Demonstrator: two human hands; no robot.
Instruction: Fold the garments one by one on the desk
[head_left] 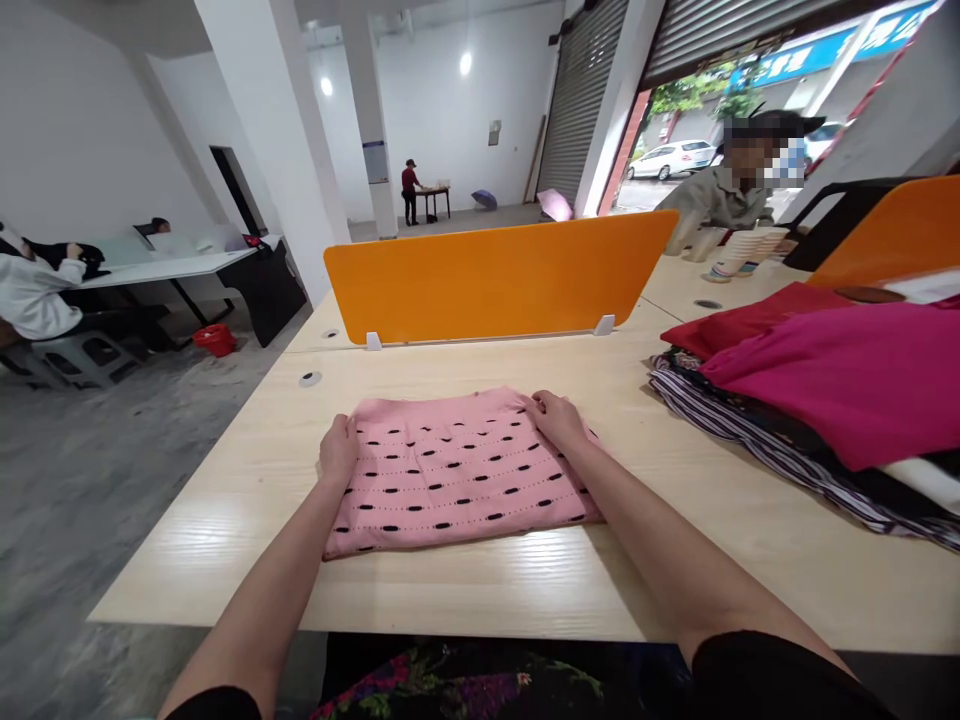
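Observation:
A folded pink garment (450,475) with rows of black dashes and dotted lines lies on the pale wooden table (247,500) in front of me. Its far edge is a plain pink band, and its exact kind does not show in this fold. My left hand (339,450) grips the upper left edge, with the fingertips partly hidden by the cloth. At the upper right corner, my right hand (556,420) pinches the fabric between thumb and fingers. The near edge of the garment rests flat on the table.
An orange divider (502,280) stands across the table behind the garment. To the right lies a pile of folded clothes (840,370), magenta and red over striped. Paper cups (742,250) and a seated person (720,195) are beyond it. A cable hole (310,379) is at the left.

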